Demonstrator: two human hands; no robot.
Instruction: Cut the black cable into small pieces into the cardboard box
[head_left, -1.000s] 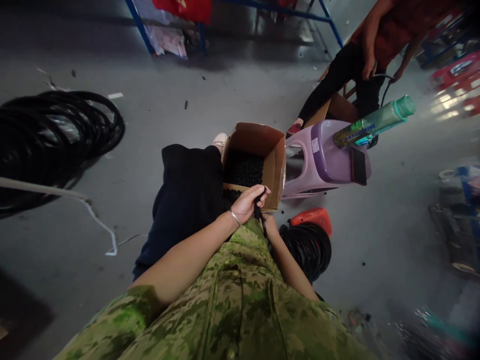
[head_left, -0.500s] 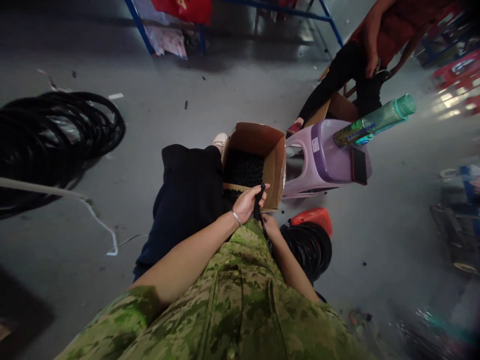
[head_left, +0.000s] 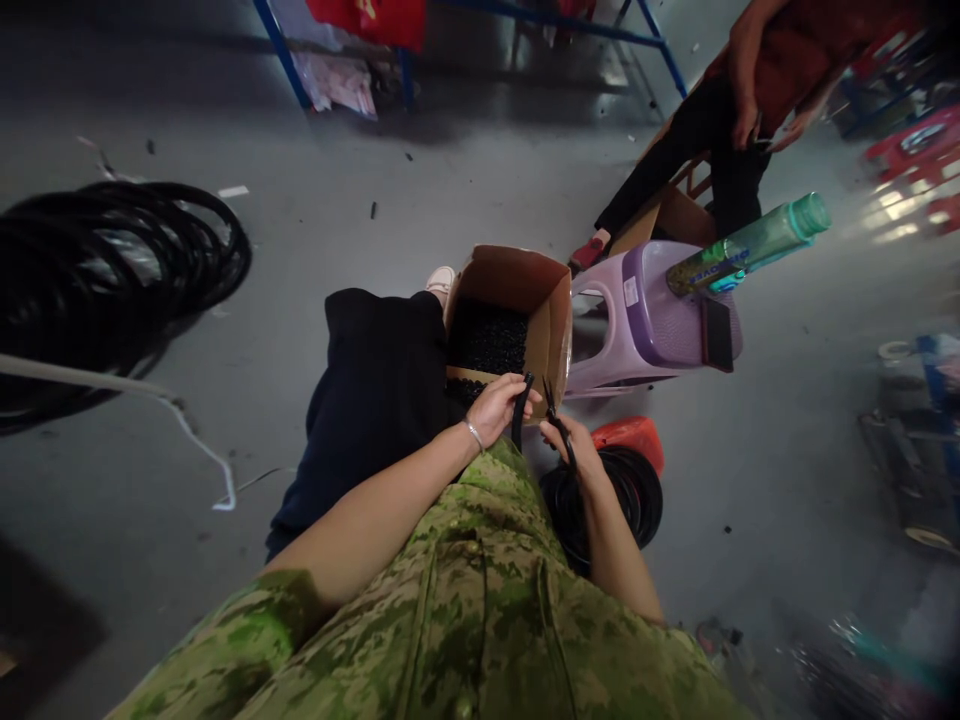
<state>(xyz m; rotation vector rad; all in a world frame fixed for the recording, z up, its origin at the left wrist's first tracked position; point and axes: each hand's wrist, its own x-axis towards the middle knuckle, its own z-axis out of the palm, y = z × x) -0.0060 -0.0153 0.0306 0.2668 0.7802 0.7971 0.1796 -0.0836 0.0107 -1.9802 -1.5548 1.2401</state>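
Note:
My left hand (head_left: 496, 408) is closed round a length of black tubing (head_left: 519, 418), whose end sticks up past the fingers. In my right hand (head_left: 579, 448) is a pair of black-handled scissors (head_left: 551, 402), blades pointing up and slightly apart, just right of the tubing and not touching it. Both hands are over the near edge of a cardboard box (head_left: 517, 272), which holds many small black pieces (head_left: 487, 335). Beneath my right forearm lies a coil of black tubing (head_left: 641, 505); whether the held length joins it is hidden.
A purple plastic stool (head_left: 637, 320) stands right of the box, carrying a green bottle (head_left: 780, 232) and a dark flat object (head_left: 718, 335). An orange-red bag (head_left: 634, 440) lies by the coil. A large black tubing coil (head_left: 217, 245) is at left. Another person (head_left: 720, 140) sits at upper right.
My right hand has come up and to the right from beside my clothing, bringing the scissors into clear view near the tubing's end. My left hand has barely moved, still holding the tubing.

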